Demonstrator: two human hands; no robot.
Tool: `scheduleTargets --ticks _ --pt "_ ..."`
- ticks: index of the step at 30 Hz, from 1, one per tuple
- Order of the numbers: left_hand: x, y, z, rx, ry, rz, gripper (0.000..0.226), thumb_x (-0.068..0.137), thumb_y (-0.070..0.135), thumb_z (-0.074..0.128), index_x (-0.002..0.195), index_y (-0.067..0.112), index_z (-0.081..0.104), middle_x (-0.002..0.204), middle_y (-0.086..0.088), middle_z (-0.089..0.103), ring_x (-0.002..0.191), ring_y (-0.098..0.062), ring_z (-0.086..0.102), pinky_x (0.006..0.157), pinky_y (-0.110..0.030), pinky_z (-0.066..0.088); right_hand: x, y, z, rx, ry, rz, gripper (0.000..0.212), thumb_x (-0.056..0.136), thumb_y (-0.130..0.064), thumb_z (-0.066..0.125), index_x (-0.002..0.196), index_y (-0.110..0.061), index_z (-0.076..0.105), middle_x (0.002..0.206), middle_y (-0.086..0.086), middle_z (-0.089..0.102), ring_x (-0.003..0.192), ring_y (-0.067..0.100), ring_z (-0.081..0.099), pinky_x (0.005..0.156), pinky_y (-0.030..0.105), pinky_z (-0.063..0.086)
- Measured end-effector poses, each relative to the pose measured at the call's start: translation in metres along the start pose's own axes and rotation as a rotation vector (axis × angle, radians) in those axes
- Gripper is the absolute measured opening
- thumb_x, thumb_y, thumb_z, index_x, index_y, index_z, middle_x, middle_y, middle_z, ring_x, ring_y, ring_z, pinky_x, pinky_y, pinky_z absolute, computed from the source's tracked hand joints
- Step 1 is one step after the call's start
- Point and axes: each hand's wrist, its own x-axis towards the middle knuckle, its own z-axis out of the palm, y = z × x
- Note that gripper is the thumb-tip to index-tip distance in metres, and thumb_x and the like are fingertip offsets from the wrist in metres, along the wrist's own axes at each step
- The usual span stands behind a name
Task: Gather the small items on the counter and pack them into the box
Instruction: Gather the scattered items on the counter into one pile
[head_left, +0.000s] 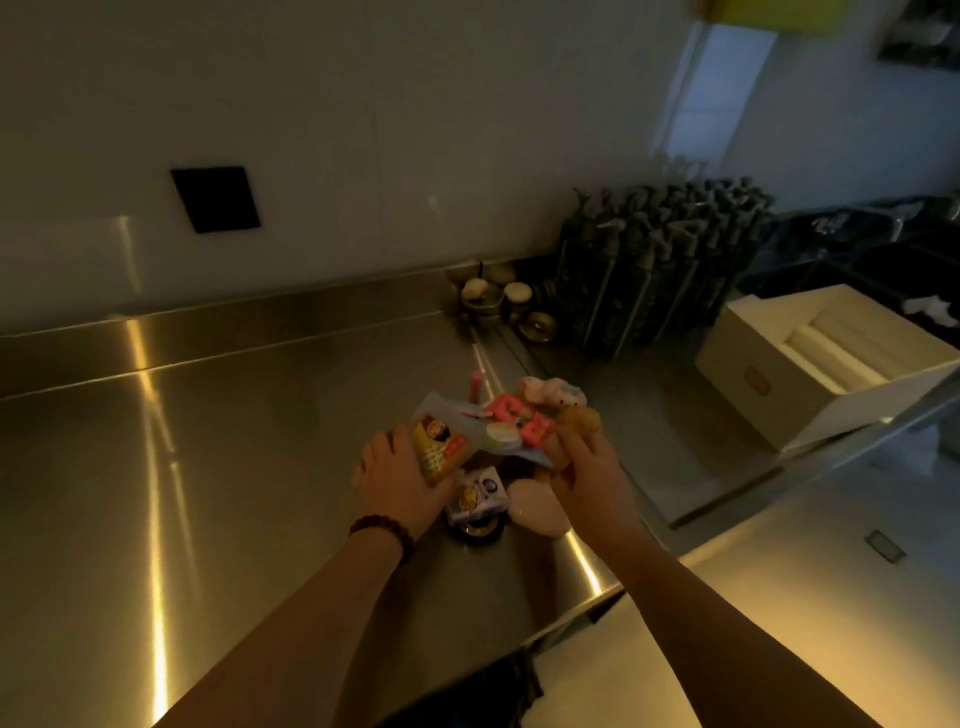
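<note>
Small items (506, 431): a loose heap of bright packets and trinkets gathered between both hands, near the right end of the steel bench (208, 441). Pieces that can be told apart: a yellow-and-red snack packet (435, 448), a pale blue wrapper (447, 410), pink block-shaped pieces (519, 415), some pale rounded lumps (553, 395) at the far side, a small purple-and-white carton (475, 496) and a pale round pad (535, 512) nearer the person. A pink stick (476, 383) stands just behind the heap. Finer detail is blurred.

Left hand (400, 478): fingers curled round the yellow-and-red packet at the heap's left side; a dark bead bracelet (384, 532) on the wrist.

Right hand (587, 467): fingers curled into the heap's right side, gripping items there; exactly which ones cannot be told.

Box (769, 389): white, open-topped, well apart to the right on a lower surface, overhanging its edge. Contents: pale cylinder-like rolls (841, 345) lying side by side.

Back of bench: a cluster of small round brass-coloured pots (498, 301) by the wall; beside them a rack packed with dark pump-top bottles (665, 249).

Wall: a black square plate (215, 198).
</note>
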Motion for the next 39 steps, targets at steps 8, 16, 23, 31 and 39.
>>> scheduleTargets --ticks 8,16,23,31,39 --pt "0.020 0.007 0.019 -0.061 -0.132 -0.040 0.121 0.065 0.080 0.055 0.150 0.017 -0.004 0.158 -0.008 0.005 0.142 -0.031 0.013 0.116 -0.046 0.017 0.074 0.017 0.006 0.047 -0.096 0.045 0.071 0.070 -0.043 0.076 0.128 -0.037 0.036 0.132 0.004 0.042 0.114 0.025 0.047 0.090 0.043 0.048" --pt "0.032 0.018 0.033 -0.044 -0.166 -0.136 0.131 0.053 0.098 0.019 0.150 0.014 -0.006 0.159 -0.005 -0.006 0.146 -0.021 -0.007 0.119 -0.046 0.002 0.139 0.023 0.002 0.371 -0.079 -0.012 0.059 0.086 -0.021 0.059 0.135 -0.039 0.031 0.124 -0.002 0.053 0.108 0.015 0.054 0.088 0.038 0.050" --pt "0.028 0.039 0.032 -0.120 -0.085 -0.289 0.135 0.045 0.100 0.016 0.150 0.019 -0.007 0.158 0.002 -0.008 0.145 -0.015 -0.011 0.119 -0.042 -0.001 0.203 0.012 -0.003 0.520 -0.254 -0.163 0.031 0.084 -0.005 0.062 0.100 -0.031 0.053 0.089 -0.015 0.053 0.079 -0.005 0.051 0.063 0.000 0.039" --pt "0.022 0.058 0.039 -0.159 0.037 -0.398 0.128 0.050 0.099 0.003 0.151 0.021 0.002 0.159 0.000 0.000 0.146 -0.016 -0.006 0.119 -0.046 0.005 0.228 0.023 0.041 0.551 -0.520 -0.217 0.029 0.080 0.000 0.061 0.079 -0.027 0.049 0.078 -0.006 0.051 0.071 0.005 0.049 0.058 0.010 0.038" --pt "0.024 0.065 0.038 -0.101 0.001 -0.450 0.126 0.050 0.098 0.012 0.151 0.024 -0.001 0.159 0.003 -0.004 0.145 -0.013 -0.011 0.116 -0.042 -0.004 0.228 0.026 0.058 0.612 -0.622 -0.171 0.014 0.083 -0.006 0.065 0.089 -0.006 0.052 0.076 -0.002 0.050 0.067 0.003 0.048 0.051 0.003 0.038"
